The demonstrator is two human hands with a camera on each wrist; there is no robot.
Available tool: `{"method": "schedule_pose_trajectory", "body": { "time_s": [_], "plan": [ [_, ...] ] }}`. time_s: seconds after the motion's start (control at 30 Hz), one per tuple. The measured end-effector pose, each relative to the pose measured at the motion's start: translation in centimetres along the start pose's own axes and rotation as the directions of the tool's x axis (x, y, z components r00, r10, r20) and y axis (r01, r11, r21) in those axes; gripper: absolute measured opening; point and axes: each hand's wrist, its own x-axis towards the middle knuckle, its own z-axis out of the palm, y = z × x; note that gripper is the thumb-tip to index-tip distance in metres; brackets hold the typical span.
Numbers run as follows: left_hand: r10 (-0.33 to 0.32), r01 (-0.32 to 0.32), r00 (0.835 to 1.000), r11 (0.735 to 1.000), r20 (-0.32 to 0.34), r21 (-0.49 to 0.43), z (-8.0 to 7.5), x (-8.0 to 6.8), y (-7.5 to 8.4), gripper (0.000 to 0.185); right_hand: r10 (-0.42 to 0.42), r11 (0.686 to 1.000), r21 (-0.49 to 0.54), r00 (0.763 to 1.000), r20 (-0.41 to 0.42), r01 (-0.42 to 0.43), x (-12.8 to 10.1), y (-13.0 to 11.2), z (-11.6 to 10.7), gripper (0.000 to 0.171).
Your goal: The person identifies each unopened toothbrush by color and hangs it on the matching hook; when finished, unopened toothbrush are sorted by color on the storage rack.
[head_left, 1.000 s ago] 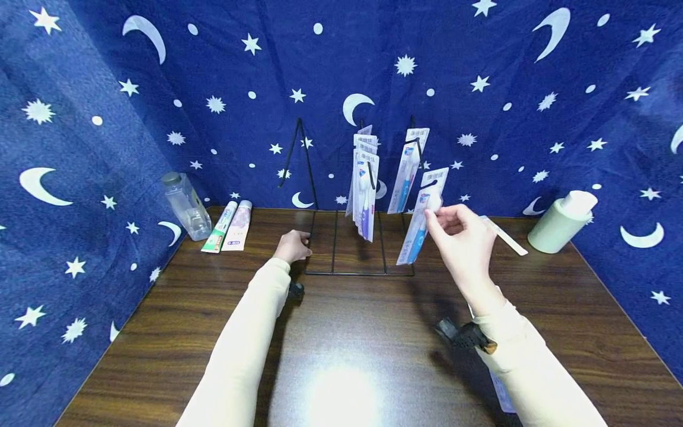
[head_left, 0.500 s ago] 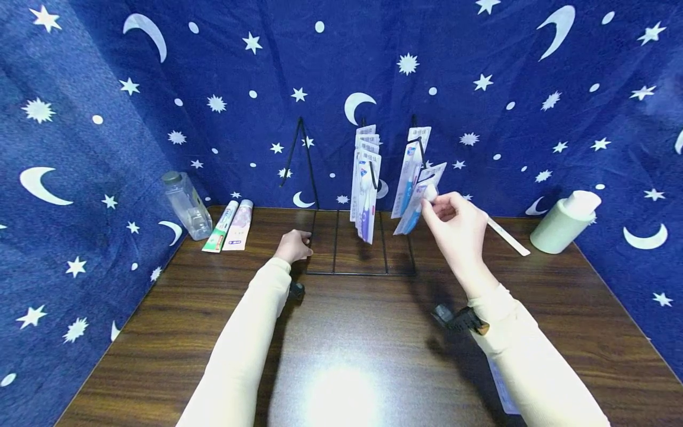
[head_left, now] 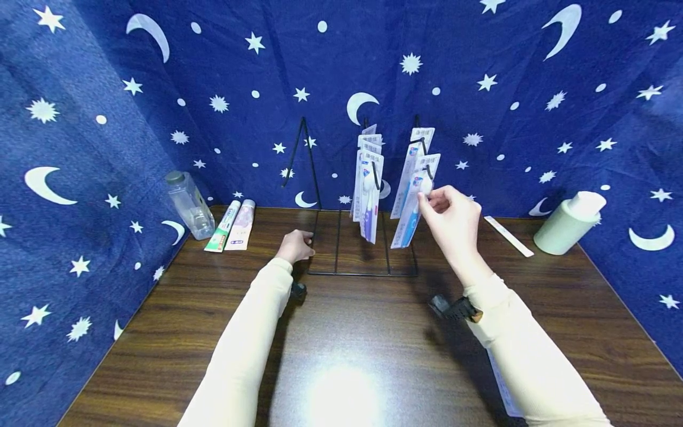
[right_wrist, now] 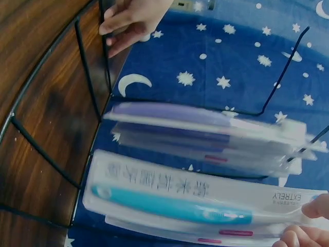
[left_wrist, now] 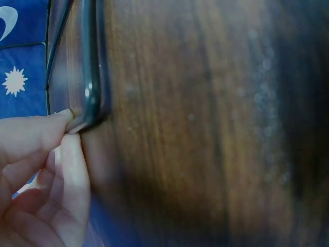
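A black wire rack (head_left: 335, 270) stands at the back of the wooden table (head_left: 341, 344). Several purple toothbrush packs (head_left: 368, 190) hang on its middle hook, and one blue pack (head_left: 413, 151) on the right hook. My right hand (head_left: 428, 197) pinches the upper part of another blue toothbrush pack (head_left: 407, 220), holding its top up against the right hook. In the right wrist view that pack (right_wrist: 180, 206) lies below the purple packs (right_wrist: 205, 134), my fingertips (right_wrist: 308, 226) at its end. My left hand (head_left: 303, 240) grips the rack's front left base wire (left_wrist: 91, 98), pinching it.
A clear bottle (head_left: 187, 204) and two toothpaste tubes (head_left: 232, 225) lie at the back left. A pale green bottle (head_left: 568, 222) and a white strip (head_left: 508, 236) are at the back right. Blue starry cloth (head_left: 80, 148) walls in three sides.
My right hand has raised the blue toothbrush pack up and back to the rack's right hook. The left hand has stayed on the base wire.
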Motion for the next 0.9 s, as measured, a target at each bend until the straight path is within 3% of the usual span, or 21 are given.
{"method": "schedule_pose_trajectory", "body": {
  "time_s": [0.27, 0.6, 0.9],
  "plan": [
    [0.023, -0.023, 1.000, 0.998, -0.007, 0.054, 0.1, 0.1, 0.2, 0.056, 0.031, 0.999, -0.026, 0.999, -0.009, -0.031, 1.5, 1.0, 1.0, 0.021],
    [0.033, -0.032, 0.999, 0.998, -0.018, 0.053, 0.3, -0.1, 0.2, 0.055, 0.107, 0.993, -0.039, 0.994, -0.030, -0.108, 3.1, 2.2, 2.8, 0.022],
    [0.034, -0.032, 0.999, 0.998, -0.031, 0.057, 0.2, 0.0, -0.1, 0.055, 0.125, 0.991, -0.041, 0.992, -0.022, -0.126, 4.0, 2.3, 3.8, 0.023]
  ]
}}
